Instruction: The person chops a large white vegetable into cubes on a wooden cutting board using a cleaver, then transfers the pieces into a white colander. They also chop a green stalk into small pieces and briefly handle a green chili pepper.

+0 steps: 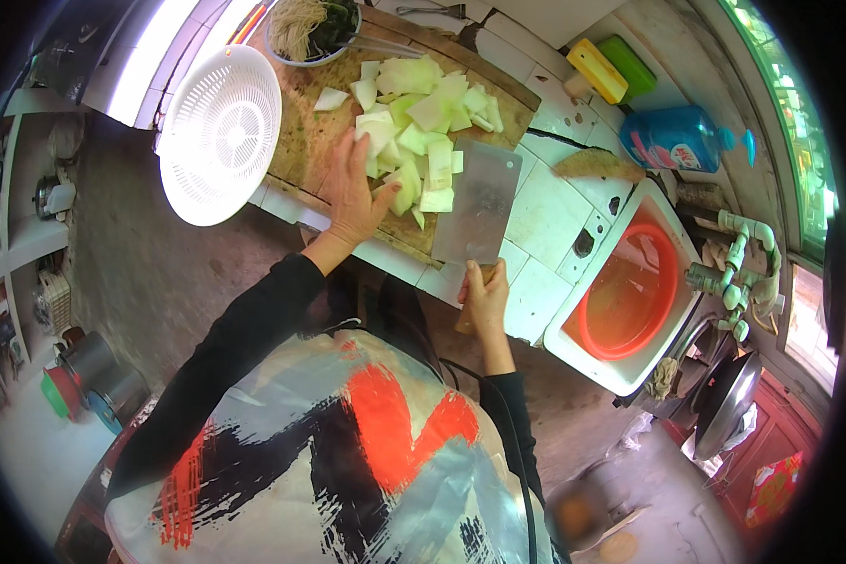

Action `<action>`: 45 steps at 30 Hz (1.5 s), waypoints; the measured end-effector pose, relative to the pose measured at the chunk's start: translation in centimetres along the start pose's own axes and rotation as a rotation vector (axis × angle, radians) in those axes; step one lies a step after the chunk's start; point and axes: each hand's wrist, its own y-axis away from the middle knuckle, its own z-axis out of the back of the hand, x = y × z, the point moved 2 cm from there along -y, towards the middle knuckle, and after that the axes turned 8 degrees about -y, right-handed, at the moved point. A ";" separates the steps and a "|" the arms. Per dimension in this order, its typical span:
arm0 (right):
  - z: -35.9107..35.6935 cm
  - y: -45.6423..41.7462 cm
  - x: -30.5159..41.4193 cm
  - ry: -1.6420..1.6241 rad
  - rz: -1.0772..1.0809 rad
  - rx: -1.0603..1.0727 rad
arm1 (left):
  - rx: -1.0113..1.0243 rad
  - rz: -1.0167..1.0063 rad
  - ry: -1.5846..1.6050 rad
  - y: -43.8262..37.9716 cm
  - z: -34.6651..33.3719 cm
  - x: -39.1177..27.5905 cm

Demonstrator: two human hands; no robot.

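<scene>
Pale green slices of a gourd-like vegetable [423, 106] lie in a loose heap on a worn wooden cutting board [303, 141]. My left hand [356, 194] rests against the near left side of the heap, fingers spread and touching some slices. In my right hand [486, 292] is the wooden handle of a cleaver [478, 201]. Its broad metal blade lies nearly flat at the board's right edge, beside the slices. A white plastic colander [222, 134] stands to the left, partly over the board's edge.
A bowl [314, 60] of noodles and dark greens, with chopsticks, sits on the board's far left. To the right, a white sink [557, 342] holds a red basin [666, 254] of water below pipes [737, 268]. A blue bottle [670, 137] lies behind it.
</scene>
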 end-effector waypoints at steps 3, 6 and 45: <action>-2.5 1.7 -0.3 -0.013 0.040 -0.077 | 0.028 0.012 0.047 0.6 -0.4 -1.8; -4.1 2.8 -0.1 -0.101 -0.007 -0.112 | 0.055 0.004 0.119 1.3 -0.8 -3.7; -6.9 4.6 4.9 -0.030 0.145 0.058 | -0.097 -0.028 0.255 -2.0 2.2 -7.8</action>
